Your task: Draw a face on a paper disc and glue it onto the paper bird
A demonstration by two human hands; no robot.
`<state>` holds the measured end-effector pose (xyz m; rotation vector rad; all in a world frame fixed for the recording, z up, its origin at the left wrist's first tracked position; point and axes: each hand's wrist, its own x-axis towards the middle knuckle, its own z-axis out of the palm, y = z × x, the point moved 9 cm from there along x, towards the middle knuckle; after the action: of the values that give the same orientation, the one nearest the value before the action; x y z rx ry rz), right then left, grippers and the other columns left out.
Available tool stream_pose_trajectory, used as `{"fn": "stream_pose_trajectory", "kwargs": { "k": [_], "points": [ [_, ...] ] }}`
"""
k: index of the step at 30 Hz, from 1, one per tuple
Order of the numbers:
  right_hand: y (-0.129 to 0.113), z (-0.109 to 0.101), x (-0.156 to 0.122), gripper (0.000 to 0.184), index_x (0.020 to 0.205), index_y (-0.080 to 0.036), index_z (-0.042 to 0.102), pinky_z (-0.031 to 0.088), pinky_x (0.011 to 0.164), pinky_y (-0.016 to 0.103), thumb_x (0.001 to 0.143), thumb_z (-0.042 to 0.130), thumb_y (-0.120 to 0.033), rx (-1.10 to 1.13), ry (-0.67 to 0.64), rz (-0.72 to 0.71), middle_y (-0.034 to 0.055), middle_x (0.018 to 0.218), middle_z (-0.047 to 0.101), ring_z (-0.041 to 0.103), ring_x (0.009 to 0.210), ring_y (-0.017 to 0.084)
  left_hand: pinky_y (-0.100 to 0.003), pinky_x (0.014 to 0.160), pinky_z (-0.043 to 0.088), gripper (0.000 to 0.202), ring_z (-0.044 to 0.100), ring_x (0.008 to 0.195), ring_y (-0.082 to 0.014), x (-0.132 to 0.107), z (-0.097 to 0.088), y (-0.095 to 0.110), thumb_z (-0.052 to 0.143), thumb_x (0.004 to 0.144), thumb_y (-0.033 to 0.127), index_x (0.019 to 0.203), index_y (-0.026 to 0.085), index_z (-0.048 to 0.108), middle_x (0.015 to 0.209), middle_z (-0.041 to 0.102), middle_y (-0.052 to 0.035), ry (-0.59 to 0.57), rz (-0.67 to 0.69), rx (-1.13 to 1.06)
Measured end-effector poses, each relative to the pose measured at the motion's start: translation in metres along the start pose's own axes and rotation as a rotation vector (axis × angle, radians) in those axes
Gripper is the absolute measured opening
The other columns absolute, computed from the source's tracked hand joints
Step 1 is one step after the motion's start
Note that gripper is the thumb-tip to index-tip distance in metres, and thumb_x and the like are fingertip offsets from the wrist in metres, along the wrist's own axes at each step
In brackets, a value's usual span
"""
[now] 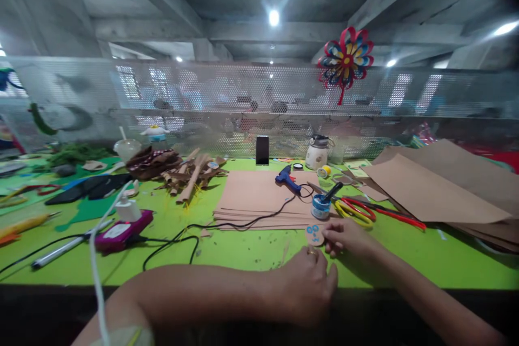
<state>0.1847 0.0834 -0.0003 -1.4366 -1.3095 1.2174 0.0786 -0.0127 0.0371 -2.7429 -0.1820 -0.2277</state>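
Note:
My right hand (349,239) pinches the edge of a small round piece of brown card (314,234), painted with blue rings and marks. Close in front of it, near the table's front edge, my left hand (308,284) is closed with its fingers curled under and a ring on one finger. Whatever those fingers hold, if anything, is hidden. Just beyond the card stands an open jar of blue paint (320,208) with a dark-handled tool (333,192) leaning out of it. Yellow-handled scissors (352,214) and red-handled scissors (359,205) lie right of the jar.
A blue glue gun (288,178) rests on stacked brown paper sheets (247,194), its cord running left past a purple power strip (124,231). Rolled brown paper pieces (192,178) lie behind. Larger brown sheets (438,189) cover the right side. A phone (262,150) stands at the back.

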Motion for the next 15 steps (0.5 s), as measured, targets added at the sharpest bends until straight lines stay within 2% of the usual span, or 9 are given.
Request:
{"fn": "stream_pose_trajectory", "kwargs": {
  "k": [3, 5, 6, 8, 10, 12, 15],
  "points": [
    [0.004, -0.003, 0.000, 0.033, 0.070, -0.014, 0.060, 0.049, 0.048, 0.025, 0.067, 0.072, -0.045, 0.015, -0.004, -0.012, 0.0030, 0.051, 0.066, 0.059, 0.042, 0.012, -0.039, 0.067, 0.050, 0.050, 0.063, 0.078, -0.0288, 0.000, -0.018, -0.019, 0.055, 0.081, 0.049, 0.111, 0.009, 0.058, 0.084, 0.066, -0.0141, 0.014, -0.108, -0.202],
    [0.006, -0.004, 0.000, 0.034, 0.071, -0.014, 0.059, 0.049, 0.047, 0.025, 0.068, 0.072, -0.046, 0.027, -0.009, -0.023, 0.0029, 0.051, 0.066, 0.059, 0.042, 0.012, -0.036, 0.066, 0.051, 0.054, 0.064, 0.076, -0.0263, -0.006, -0.038, -0.041, 0.057, 0.080, 0.051, 0.119, 0.014, 0.057, 0.089, 0.068, -0.0106, 0.077, -0.203, -0.320],
    [0.007, -0.004, 0.001, 0.034, 0.072, -0.015, 0.058, 0.048, 0.046, 0.024, 0.068, 0.072, -0.045, 0.032, -0.008, -0.027, 0.0027, 0.051, 0.066, 0.059, 0.042, 0.011, -0.033, 0.067, 0.051, 0.048, 0.065, 0.075, -0.0236, -0.013, -0.046, -0.057, 0.059, 0.079, 0.050, 0.116, 0.019, 0.061, 0.089, 0.069, -0.0071, 0.103, -0.283, -0.385],
    [0.010, -0.005, 0.001, 0.032, 0.073, -0.015, 0.058, 0.047, 0.045, 0.023, 0.070, 0.071, -0.044, 0.038, 0.000, -0.027, 0.0027, 0.052, 0.066, 0.058, 0.042, 0.010, -0.029, 0.080, 0.050, 0.038, 0.066, 0.088, -0.0203, -0.036, -0.059, -0.100, 0.059, 0.083, 0.049, 0.111, 0.024, 0.065, 0.100, 0.071, -0.0031, 0.170, -0.487, -0.441],
    [0.012, -0.005, 0.002, 0.030, 0.073, -0.015, 0.057, 0.047, 0.045, 0.022, 0.070, 0.072, -0.042, 0.036, 0.007, -0.029, 0.0027, 0.053, 0.066, 0.058, 0.042, 0.010, -0.028, 0.089, 0.048, 0.035, 0.064, 0.098, -0.0191, -0.069, -0.065, -0.149, 0.050, 0.091, 0.045, 0.110, 0.020, 0.065, 0.108, 0.069, -0.0054, 0.210, -0.684, -0.411],
    [0.012, -0.005, 0.002, 0.029, 0.073, -0.015, 0.057, 0.047, 0.045, 0.021, 0.071, 0.071, -0.040, 0.032, 0.009, -0.041, 0.0028, 0.053, 0.066, 0.058, 0.042, 0.010, -0.029, 0.087, 0.049, 0.031, 0.064, 0.095, -0.0183, -0.114, -0.061, -0.205, 0.047, 0.095, 0.040, 0.102, 0.017, 0.067, 0.102, 0.070, -0.0059, 0.212, -0.916, -0.364],
    [0.012, -0.006, 0.002, 0.029, 0.073, -0.015, 0.056, 0.044, 0.041, 0.020, 0.072, 0.070, -0.041, 0.026, 0.010, -0.045, 0.0026, 0.051, 0.065, 0.055, 0.039, 0.009, -0.040, 0.083, 0.052, 0.029, 0.063, 0.093, -0.0215, -0.194, -0.049, -0.278, 0.055, 0.093, 0.039, 0.105, 0.014, 0.063, 0.105, 0.065, -0.0056, 0.169, -1.285, -0.258]
  ]
}}
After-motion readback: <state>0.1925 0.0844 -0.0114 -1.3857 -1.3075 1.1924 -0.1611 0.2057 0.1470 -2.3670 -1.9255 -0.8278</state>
